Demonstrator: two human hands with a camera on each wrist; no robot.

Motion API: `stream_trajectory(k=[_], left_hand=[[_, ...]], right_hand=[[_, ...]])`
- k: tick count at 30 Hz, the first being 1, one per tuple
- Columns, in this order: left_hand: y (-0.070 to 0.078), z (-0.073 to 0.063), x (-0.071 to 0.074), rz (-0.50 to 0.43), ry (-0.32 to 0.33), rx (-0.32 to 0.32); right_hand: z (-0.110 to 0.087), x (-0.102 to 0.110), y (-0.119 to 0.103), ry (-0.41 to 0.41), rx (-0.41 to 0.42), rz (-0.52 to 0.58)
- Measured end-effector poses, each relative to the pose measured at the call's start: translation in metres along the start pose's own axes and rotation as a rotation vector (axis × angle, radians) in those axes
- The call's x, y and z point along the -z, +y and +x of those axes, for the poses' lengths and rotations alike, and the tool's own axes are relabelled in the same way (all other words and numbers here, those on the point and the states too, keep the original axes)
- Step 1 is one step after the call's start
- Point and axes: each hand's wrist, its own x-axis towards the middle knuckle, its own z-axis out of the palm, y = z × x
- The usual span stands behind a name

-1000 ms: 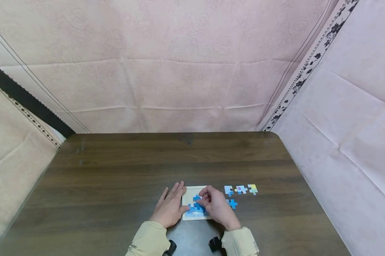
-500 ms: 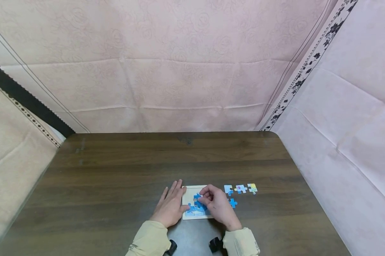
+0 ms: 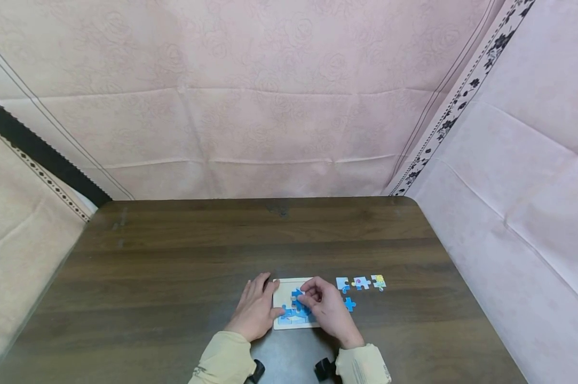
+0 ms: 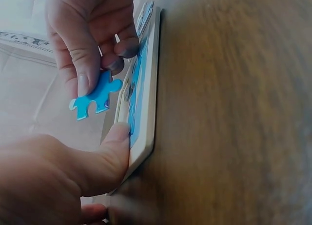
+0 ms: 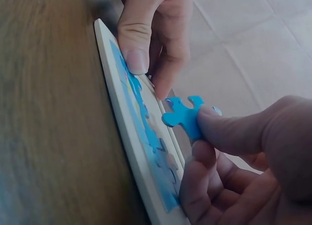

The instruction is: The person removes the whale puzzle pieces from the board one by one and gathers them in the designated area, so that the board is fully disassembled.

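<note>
No words, numbers, brands or labels can be read in any view. On the left sleeve (image 3: 226, 357), toward seven o'clock in the head view, a small dark marking (image 3: 199, 370) shows, too tiny to make out. The prints on the loose puzzle pieces (image 3: 361, 282), between four and five o'clock, give no legible characters.

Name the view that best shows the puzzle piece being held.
Left wrist: the held piece is large, most of its outline clear. Right wrist shows it large too, but more covered; head shows it tiny, barely distinguishable.
</note>
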Motion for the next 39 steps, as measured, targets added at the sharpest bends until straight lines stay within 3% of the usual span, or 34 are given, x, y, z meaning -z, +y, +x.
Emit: stream_trajectory(k=[10,19,26,33,39], left_hand=[[-0.001,0.000,0.001,0.014,-0.027,-0.013],[0.000,0.000,-0.001,0.023,-0.023,0.004],[0.001,-0.001,-0.001,0.025,-0.012,-0.002],[0.004,-0.001,0.001,0.032,-0.014,0.006],[0.005,-0.001,0.001,0.031,-0.018,0.013]], right_hand=[[-0.003,0.002,0.002,0.035,-0.009,0.025],[-0.010,0.020,0.004,0.108,-0.040,0.037],[-0.020,0.048,0.007,0.199,-0.119,-0.007],[-0.032,0.092,0.017,0.316,-0.146,-0.014],[-0.041,0.120,0.032,0.317,-0.266,-0.082]])
